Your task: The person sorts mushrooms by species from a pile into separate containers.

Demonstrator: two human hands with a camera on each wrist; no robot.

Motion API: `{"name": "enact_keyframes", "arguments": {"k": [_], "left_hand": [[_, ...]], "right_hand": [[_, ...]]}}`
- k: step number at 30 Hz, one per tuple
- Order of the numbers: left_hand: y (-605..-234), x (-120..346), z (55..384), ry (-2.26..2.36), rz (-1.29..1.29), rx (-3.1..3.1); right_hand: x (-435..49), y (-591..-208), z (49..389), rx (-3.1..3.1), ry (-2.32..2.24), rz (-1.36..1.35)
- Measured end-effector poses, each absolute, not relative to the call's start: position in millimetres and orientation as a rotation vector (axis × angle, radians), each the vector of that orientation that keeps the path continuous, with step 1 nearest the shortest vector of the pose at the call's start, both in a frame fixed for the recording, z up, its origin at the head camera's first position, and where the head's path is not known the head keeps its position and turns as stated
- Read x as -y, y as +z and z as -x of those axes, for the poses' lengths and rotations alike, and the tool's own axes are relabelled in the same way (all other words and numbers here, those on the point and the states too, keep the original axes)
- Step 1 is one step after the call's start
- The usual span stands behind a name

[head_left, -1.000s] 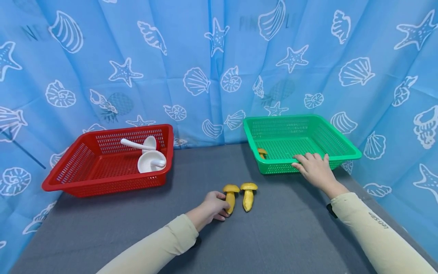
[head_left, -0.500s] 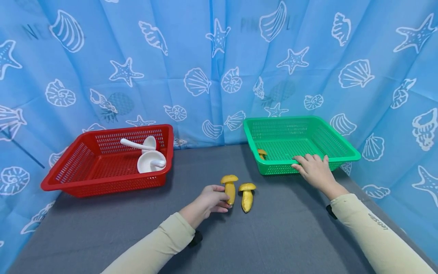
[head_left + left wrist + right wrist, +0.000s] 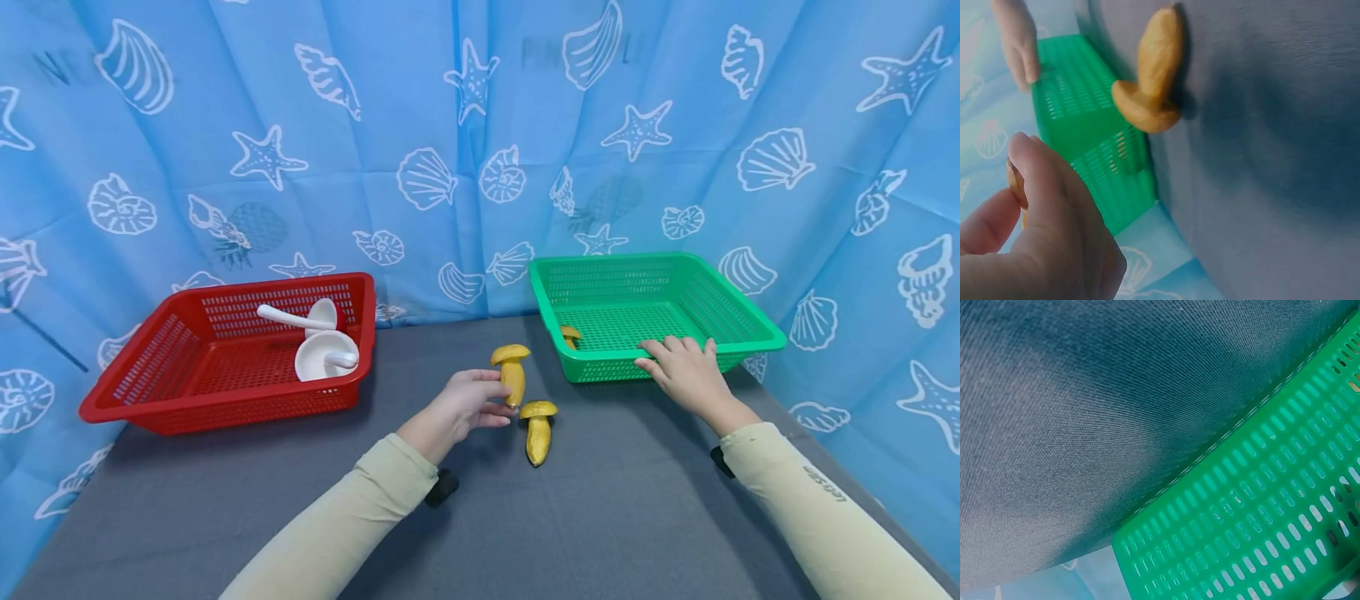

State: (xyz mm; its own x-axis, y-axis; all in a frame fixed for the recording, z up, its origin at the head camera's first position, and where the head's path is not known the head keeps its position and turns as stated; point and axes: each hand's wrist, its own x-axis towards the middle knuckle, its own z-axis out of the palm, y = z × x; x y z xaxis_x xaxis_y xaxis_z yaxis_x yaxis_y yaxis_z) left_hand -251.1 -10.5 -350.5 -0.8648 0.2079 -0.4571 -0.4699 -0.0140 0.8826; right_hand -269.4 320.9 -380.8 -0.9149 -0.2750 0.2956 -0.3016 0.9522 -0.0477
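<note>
A yellow mushroom (image 3: 513, 379) is pinched by its stem between the thumb and fingers of my left hand (image 3: 468, 406), held above the table with its cap upward. In the left wrist view, fingers of the left hand (image 3: 1054, 206) hide most of the held mushroom. Another yellow mushroom (image 3: 537, 437) lies on the grey cloth just right of and below that hand. My right hand (image 3: 688, 373) grips the near rim of the green basket (image 3: 555, 325), fingers over the rim and thumb outside. Part of a mushroom (image 3: 570, 335) shows inside the basket's left end.
On the left stands a red basket (image 3: 225, 404) containing a white ladle (image 3: 296, 318) and a second white ladle (image 3: 322, 357). A blue curtain (image 3: 420, 108) with shell prints hangs behind the grey table (image 3: 600, 517).
My left hand has lifted the mushroom off the table and moved it away from me, beyond the other mushroom. The right hand has stayed on the green basket's rim.
</note>
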Motion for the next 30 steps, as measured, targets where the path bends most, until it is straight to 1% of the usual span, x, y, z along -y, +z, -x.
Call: {"name": "enact_keyframes", "arguments": {"k": [10, 20, 30], "left_hand": [[-338.3, -13.3, 268.2, 1.987, 0.247, -1.769], [-322.2, -40.6, 279.2, 2.088, 0.208, -1.698], [-315.1, -62.9, 287.5, 2.115, 0.170, -1.699]], "right_hand": [[-319.2, -379.4, 267.4, 2.826, 0.137, -0.418], [-320.5, -380.4, 268.4, 2.814, 0.139, -0.408], [-322.8, -380.6, 269.9, 2.818, 0.133, -0.404]]}}
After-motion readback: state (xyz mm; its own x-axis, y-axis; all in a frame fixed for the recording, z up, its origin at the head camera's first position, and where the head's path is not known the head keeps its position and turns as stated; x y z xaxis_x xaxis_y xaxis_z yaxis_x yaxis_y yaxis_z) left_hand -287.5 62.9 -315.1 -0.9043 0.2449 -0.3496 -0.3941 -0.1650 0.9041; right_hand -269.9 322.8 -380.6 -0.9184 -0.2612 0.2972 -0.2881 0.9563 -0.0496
